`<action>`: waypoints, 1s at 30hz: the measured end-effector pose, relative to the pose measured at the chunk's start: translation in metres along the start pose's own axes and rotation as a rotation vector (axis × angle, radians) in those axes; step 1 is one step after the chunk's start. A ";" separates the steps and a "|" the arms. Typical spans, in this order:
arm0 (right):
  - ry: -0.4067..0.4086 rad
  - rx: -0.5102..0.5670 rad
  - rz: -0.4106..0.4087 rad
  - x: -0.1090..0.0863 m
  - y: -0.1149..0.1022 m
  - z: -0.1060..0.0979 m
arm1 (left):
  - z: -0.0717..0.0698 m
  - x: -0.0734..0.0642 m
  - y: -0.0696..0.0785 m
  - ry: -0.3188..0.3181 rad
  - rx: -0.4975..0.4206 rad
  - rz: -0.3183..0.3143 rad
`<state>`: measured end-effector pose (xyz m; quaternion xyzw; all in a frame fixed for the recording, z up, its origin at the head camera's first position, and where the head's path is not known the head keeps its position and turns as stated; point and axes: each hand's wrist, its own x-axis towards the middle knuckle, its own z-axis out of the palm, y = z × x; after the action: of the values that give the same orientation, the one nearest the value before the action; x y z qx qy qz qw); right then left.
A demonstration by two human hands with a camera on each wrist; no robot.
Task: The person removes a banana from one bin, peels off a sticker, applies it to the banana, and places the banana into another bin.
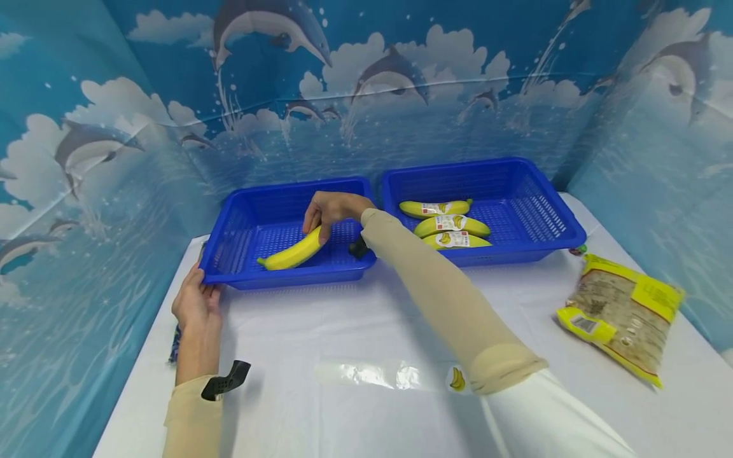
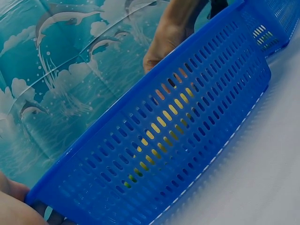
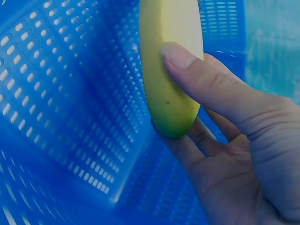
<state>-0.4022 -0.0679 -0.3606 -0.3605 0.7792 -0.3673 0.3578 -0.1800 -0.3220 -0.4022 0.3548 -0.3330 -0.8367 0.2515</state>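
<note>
A yellow banana (image 1: 294, 253) with a green tip is inside the left blue basket (image 1: 309, 278). My right hand (image 1: 335, 208) grips it near one end; in the right wrist view the thumb lies across the banana (image 3: 171, 89) and the fingers curl behind it. At the near left corner of that basket, my left hand (image 1: 197, 302) holds the rim, with fingers partly hidden under the corner. Through the slots of the basket wall (image 2: 108, 140) in the left wrist view, yellow bits of the banana show.
A second blue basket (image 1: 492, 256) on the right holds several bananas (image 1: 452, 224) with white labels. A yellow-edged bag (image 1: 624, 315) lies at the table's right. Nearer me lie a clear plastic strip (image 1: 378, 374) and a banana sticker (image 1: 457, 379). A dolphin-print cloth (image 1: 366, 127) surrounds the table.
</note>
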 end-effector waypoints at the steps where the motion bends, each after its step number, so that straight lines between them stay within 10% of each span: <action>1: 0.007 -0.004 -0.004 -0.003 -0.002 -0.002 | 0.000 0.000 0.000 0.000 0.004 0.000; 16: 0.105 -0.032 -0.181 -0.065 -0.039 -0.029 | 0.001 0.003 0.002 0.002 -0.021 -0.022; 30: 0.205 -0.172 -0.300 -0.157 -0.027 -0.037 | -0.001 -0.003 0.001 0.018 -0.029 -0.029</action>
<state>-0.3483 0.0607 -0.2749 -0.4624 0.7776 -0.3835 0.1857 -0.1776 -0.3209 -0.4009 0.3635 -0.3135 -0.8416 0.2475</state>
